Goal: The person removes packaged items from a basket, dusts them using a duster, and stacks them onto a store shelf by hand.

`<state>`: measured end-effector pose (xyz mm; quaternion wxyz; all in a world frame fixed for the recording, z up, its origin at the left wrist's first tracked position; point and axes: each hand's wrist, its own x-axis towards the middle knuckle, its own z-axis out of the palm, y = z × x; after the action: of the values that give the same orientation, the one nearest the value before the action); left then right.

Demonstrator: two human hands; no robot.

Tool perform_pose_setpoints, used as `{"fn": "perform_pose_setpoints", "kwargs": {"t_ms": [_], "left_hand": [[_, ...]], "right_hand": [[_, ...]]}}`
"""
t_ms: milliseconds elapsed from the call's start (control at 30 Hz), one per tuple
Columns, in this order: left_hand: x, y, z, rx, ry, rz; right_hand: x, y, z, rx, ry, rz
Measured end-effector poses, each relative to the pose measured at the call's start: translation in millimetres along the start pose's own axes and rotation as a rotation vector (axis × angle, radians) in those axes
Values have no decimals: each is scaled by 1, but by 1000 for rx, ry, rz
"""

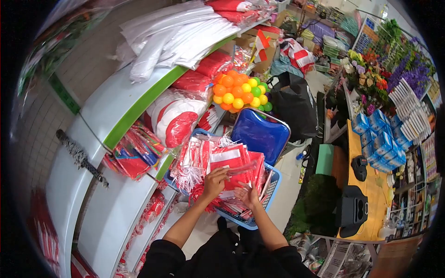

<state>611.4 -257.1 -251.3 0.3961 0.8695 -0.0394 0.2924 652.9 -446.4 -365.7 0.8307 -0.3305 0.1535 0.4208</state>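
My left hand [214, 181] is closed on the edge of a clear plastic wrapper [242, 169] lying over red-and-white packs. Beside it, lower and to the right, my right hand [248, 194] has its fingers apart and the palm turned up, close to the same packs. Under both hands, a blue plastic basket [276, 183] is heaped with folded red-and-white cloth packs [227, 157], some with white fringes [187, 178]. What lies deeper in the basket is hidden.
A blue folding chair [259, 134] stands behind the basket, near orange, yellow and green balls [238, 90] and a large black bag [294, 104]. White shelves [134, 99] with green edges rise on the left. On the right is a wooden counter [373, 204] holding blue boxes [384, 143].
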Motion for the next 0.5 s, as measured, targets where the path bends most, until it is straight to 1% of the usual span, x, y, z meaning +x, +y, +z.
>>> {"fn": "perform_pose_setpoints", "kwargs": {"t_ms": [33, 67, 133, 167, 200, 233, 333, 367, 400, 467, 500], "left_hand": [[2, 9, -11, -17, 4, 53], [2, 18, -21, -28, 11, 107], [-5, 36, -40, 0, 59, 122], [-8, 48, -52, 39, 84, 130], [-13, 56, -58, 77, 111, 139], [-22, 55, -59, 86, 203, 95], [-42, 75, -61, 217, 569, -175], [-48, 80, -58, 324, 659, -285], [-52, 81, -53, 79, 733, -395], [-63, 68, -41, -425, 848, -577], [-64, 77, -48, -849, 829, -644]], "right_hand": [[-5, -3, 17, 199, -94, 32], [-11, -8, 31, 263, -159, -18], [-16, -15, 51, 396, -297, -106], [-18, -15, 57, 408, -274, -214], [-19, -16, 65, 413, -309, -224], [-26, -18, 74, 416, -341, -233], [-51, -34, 107, 478, -445, -212], [-59, -39, 120, 515, -496, -188], [-68, -42, 130, 558, -545, -160], [-84, -44, 144, 578, -570, -108], [-91, -46, 151, 590, -579, -71]]}}
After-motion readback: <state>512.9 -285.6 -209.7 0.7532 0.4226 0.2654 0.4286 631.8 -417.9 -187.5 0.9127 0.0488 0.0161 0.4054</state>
